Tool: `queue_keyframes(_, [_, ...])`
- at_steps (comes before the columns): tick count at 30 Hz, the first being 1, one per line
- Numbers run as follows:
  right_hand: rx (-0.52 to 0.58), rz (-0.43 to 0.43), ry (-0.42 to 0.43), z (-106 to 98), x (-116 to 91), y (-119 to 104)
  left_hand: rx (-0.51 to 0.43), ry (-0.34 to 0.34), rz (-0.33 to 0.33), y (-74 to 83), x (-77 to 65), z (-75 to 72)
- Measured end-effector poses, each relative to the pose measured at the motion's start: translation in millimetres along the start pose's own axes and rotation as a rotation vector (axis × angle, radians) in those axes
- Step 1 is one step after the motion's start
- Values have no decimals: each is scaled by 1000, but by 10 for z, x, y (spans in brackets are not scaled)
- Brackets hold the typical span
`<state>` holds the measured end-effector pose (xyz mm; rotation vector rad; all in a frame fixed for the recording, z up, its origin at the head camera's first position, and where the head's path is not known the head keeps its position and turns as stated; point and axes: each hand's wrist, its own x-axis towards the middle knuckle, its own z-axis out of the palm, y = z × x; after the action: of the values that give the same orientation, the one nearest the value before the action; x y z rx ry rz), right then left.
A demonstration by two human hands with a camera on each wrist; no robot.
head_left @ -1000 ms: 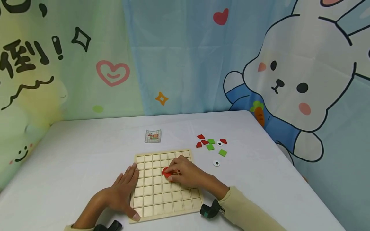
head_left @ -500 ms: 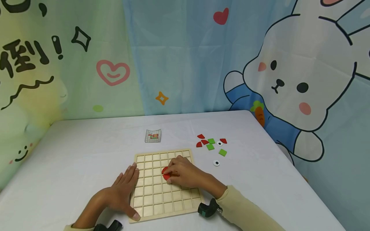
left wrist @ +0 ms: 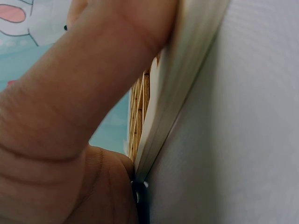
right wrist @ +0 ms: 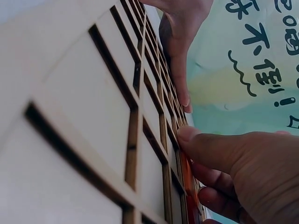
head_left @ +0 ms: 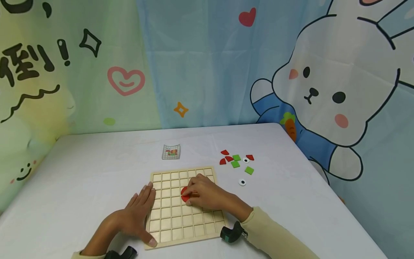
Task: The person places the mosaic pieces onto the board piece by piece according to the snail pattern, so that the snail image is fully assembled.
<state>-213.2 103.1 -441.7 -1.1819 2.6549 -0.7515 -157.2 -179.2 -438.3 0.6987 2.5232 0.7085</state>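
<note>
A wooden grid board (head_left: pixel 171 213) lies flat on the white table. My left hand (head_left: pixel 137 212) rests along its left edge with fingers straight, the thumb on the front left corner. In the left wrist view the thumb (left wrist: pixel 93 79) lies against the board's side. Near the board's middle, my right hand (head_left: pixel 207 192) has bent fingers and thumb at red pieces (head_left: pixel 184 194) set in the grid, which together look rounded. In the right wrist view the thumb and fingers pinch at a red piece (right wrist: pixel 187 175); the hand hides part of it.
Right of the board's far end lie several red quarter-round pieces (head_left: pixel 224 152), green squares (head_left: pixel 249 170) and two white eye discs (head_left: pixel 242 182). A small printed picture card (head_left: pixel 171 152) lies behind the board. A patterned curtain (head_left: pixel 200 64) hangs beyond the table.
My right hand has shifted slightly, its forearm a little to the left, and more of the red shape shows. The left hand and the board have stayed put.
</note>
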Motion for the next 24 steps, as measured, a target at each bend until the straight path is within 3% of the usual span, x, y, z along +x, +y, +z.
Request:
queue_keyframes(3, [10, 9, -10, -11, 3, 1, 11, 2, 4, 58, -21, -34])
queue_keyframes(10, [3, -1, -16, -16, 3, 16, -1, 10, 2, -50, 17, 25])
queue_keyframes(18, [4, 11, -15, -10, 2, 24, -21, 14, 31, -29, 4, 15])
queue_keyframes(24, [-3, 53, -20, -26, 9, -10, -7, 5, 15, -37, 12, 20])
